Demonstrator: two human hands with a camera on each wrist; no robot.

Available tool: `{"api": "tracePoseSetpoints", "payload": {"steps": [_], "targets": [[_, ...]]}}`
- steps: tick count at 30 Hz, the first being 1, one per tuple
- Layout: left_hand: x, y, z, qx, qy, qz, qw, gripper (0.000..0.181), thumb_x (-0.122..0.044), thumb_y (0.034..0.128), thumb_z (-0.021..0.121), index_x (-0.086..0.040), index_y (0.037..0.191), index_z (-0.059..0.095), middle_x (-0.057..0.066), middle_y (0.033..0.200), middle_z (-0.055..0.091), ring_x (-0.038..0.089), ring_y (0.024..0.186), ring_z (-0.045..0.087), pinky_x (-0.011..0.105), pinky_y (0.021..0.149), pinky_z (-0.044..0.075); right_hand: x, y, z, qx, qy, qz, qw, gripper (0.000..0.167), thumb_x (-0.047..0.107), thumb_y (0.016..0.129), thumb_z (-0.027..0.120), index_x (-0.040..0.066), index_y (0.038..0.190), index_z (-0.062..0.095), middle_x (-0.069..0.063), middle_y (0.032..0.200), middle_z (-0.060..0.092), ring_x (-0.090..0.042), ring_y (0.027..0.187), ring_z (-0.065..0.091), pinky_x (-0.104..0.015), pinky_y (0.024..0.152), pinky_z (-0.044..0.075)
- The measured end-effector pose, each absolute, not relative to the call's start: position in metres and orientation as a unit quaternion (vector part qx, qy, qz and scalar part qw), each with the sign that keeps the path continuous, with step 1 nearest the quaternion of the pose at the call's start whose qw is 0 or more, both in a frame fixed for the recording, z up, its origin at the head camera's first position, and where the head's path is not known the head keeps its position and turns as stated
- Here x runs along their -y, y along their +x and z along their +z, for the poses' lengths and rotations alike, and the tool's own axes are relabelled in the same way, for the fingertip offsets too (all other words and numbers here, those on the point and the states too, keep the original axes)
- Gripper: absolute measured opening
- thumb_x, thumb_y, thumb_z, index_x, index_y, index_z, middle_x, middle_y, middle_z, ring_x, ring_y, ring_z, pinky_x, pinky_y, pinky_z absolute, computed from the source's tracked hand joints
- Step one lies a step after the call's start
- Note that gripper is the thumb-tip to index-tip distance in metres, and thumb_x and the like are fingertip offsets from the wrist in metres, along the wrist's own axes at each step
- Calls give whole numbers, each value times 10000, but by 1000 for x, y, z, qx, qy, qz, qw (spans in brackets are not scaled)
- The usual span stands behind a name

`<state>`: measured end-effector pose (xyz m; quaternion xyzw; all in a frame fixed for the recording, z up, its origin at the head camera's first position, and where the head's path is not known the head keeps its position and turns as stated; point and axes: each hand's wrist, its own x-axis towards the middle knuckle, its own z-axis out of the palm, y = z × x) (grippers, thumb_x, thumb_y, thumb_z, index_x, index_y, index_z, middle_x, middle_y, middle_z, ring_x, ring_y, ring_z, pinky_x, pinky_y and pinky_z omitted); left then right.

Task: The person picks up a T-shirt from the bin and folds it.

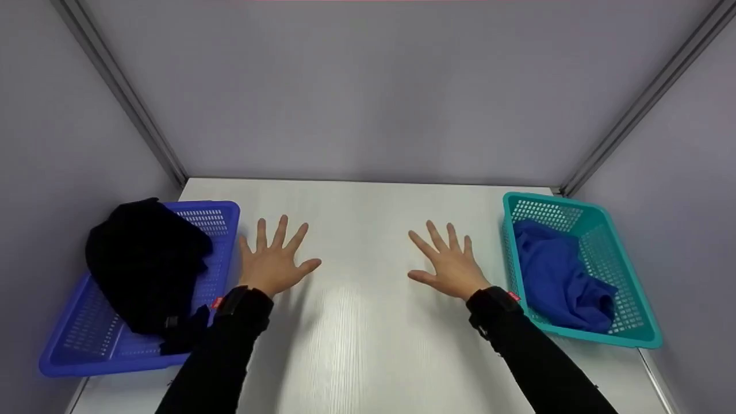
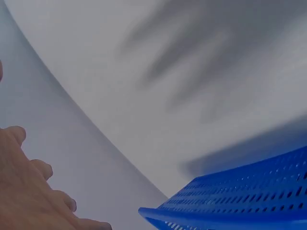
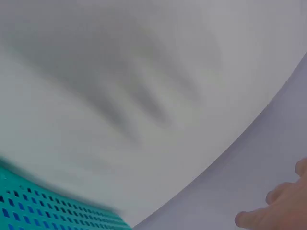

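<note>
My left hand is held above the white table with its fingers spread, holding nothing. Just left of it stands a blue-purple plastic basket, with a bunched black cloth inside that bulges over its far-left rim. My right hand, fingers also spread and grasping nothing, hovers over the table's right half. Beside it is a teal basket with a crumpled blue cloth in it. In the left wrist view the blue basket shows below the hand's shadow; the right wrist view shows the teal basket wall.
The white table lies between the baskets and ends at a grey back panel. Grey side panels with metal corner posts close in the left and right. Both forearms wear black sleeves.
</note>
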<state>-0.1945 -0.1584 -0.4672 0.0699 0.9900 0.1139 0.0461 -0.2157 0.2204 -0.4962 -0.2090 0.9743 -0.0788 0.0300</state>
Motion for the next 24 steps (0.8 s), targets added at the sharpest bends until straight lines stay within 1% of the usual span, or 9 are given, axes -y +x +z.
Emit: {"api": "tracePoseSetpoints", "payload": {"steps": [3, 7, 13, 17, 20, 24], "targets": [[173, -193, -460, -991, 67, 109, 43, 814, -691, 977, 458, -276, 1638, 228, 162, 1708, 69, 543, 1521, -46, 817, 1100, -22, -202, -202, -501, -964, -256, -70, 29, 867, 710, 928, 537, 355, 1638, 188, -101, 1716, 88, -505, 1536, 55, -771, 1142, 117], [200, -190, -453, -991, 49, 117, 51, 831, -688, 979, 459, -242, 1640, 224, 206, 1698, 49, 584, 1498, -61, 836, 1073, -42, -181, -181, -513, -943, -324, -54, 41, 878, 710, 906, 570, 381, 1632, 200, -86, 1715, 116, -492, 1537, 92, -774, 1130, 162], [256, -180, -455, -987, 3, 141, 82, 938, -740, 942, 469, -193, 1645, 177, 279, 1673, 5, 646, 1455, -91, 859, 1040, -48, -166, -150, -539, -905, -417, -11, 85, 944, 722, 850, 629, 428, 1625, 177, -68, 1719, 116, -478, 1538, 126, -770, 1111, 221], [296, -168, -464, -982, -21, 159, 101, 1026, -774, 904, 498, -149, 1642, 155, 331, 1647, -22, 696, 1415, -107, 897, 984, -51, -165, -134, -556, -886, -454, 8, 93, 987, 748, 798, 655, 444, 1617, 196, -59, 1714, 147, -481, 1524, 186, -758, 1085, 288], [319, -157, -470, -977, -42, 166, 130, 1062, -768, 891, 529, -104, 1631, 155, 365, 1625, -41, 733, 1384, -109, 925, 939, -33, -167, -126, -565, -880, -462, 10, 108, 1019, 748, 760, 683, 444, 1614, 217, -57, 1712, 155, -480, 1519, 207, -758, 1065, 318], [337, -143, -472, -961, -73, 176, 201, 1076, -721, 887, 580, -50, 1608, 147, 393, 1592, -93, 771, 1339, -127, 949, 895, -1, -171, -119, -575, -877, -463, 20, 128, 1030, 738, 733, 706, 429, 1608, 257, -64, 1709, 167, -474, 1518, 216, -755, 1055, 334]]}}
